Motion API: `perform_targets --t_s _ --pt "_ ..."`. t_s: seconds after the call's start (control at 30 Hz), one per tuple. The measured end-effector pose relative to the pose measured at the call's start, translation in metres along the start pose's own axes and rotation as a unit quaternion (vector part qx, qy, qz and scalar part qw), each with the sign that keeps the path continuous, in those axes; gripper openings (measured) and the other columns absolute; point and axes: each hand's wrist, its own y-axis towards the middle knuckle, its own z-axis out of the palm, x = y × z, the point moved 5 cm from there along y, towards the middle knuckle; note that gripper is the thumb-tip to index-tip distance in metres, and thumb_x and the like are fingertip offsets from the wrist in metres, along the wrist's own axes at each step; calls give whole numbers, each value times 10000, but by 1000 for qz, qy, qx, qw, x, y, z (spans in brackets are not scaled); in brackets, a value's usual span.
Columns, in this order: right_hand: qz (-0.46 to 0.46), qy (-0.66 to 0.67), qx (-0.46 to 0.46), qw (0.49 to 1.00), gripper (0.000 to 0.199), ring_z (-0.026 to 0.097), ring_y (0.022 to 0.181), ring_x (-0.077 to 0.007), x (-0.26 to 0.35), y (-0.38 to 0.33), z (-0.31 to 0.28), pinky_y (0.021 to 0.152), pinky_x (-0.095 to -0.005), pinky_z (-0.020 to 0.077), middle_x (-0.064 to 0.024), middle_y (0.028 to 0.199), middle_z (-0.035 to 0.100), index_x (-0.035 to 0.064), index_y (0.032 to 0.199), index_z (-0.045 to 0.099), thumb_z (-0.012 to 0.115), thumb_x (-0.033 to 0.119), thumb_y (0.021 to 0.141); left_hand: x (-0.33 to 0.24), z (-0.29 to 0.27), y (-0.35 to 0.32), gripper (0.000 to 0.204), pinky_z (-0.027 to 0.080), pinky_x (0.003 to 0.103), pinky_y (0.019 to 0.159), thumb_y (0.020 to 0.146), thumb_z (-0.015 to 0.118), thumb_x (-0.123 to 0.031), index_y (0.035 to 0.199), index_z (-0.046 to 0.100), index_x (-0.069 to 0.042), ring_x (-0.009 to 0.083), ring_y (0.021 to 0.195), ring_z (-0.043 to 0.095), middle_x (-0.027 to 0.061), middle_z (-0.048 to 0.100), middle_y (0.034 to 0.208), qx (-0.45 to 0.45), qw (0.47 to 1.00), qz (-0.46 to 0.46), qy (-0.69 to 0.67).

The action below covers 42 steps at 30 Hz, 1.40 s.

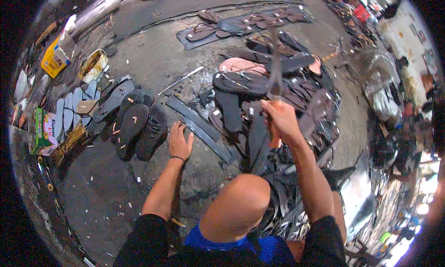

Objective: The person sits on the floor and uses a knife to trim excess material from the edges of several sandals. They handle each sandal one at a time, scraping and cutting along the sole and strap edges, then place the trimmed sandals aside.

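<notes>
My right hand (282,121) is closed round the orange-brown handle of a knife (276,72). Its long grey blade points up and away, smeared by motion, over a heap of dark sandals (320,100). Fingers spread, my left hand (181,142) lies palm down on the floor, its fingertips at the edge of two dark rubber strips (197,123). Left of that hand lie several black sandal soles (132,130), some with small orange strap ends showing. A black sandal (241,84) and a pink sole (241,65) lie at the heap's near left side.
Finished-looking brown sandals sit in a row on a dark sheet (190,43) at the far side. To the left are grey soles (68,111), a stained tin (95,65), a yellow box (53,64) and a green-white box (44,132). Offcuts (282,202) lie beside my knee.
</notes>
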Motion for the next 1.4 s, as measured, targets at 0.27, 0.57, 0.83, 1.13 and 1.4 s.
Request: perform_targets --t_s 0.27,0.57,0.83,1.13,1.4 --pt "-101 -248 91 959 516 681 912 -451 -12 314 172 819 -516 525 -267 928 704 -37 914 699 683 470 821 -3 -3 11 453 295 526 1137 836 681 -256 1215 529 -61 381 1376 389 184 476 1407 28 998 -46 13" --pt "-162 -379 12 911 399 543 1234 -409 -4 505 268 1009 -512 441 -188 1233 644 210 1047 748 675 520 805 2 4 9 502 333 527 1113 813 677 -310 1232 534 -74 363 1349 443 171 492 1405 58 996 -26 62" --pt "-299 -450 97 836 324 628 999 -371 -33 440 239 874 -460 484 -144 944 652 176 1050 727 712 333 767 8 7 3 507 313 522 1130 794 685 -302 1215 534 -65 346 1382 398 163 480 1413 41 998 -23 44" --pt "-218 -25 -67 973 385 566 525 -162 208 322 -6 494 -360 449 -35 679 612 73 824 683 689 455 868 -8 3 8 509 279 534 1155 804 679 -278 1229 522 -45 366 1398 367 177 465 1418 28 999 -20 24" --pt "-355 -121 -96 922 353 613 626 -181 390 83 -115 559 -364 497 -60 761 647 58 889 698 677 410 889 -12 8 5 567 284 517 1147 782 712 -261 1255 489 -41 385 1369 380 182 449 1424 0 999 -35 -3"
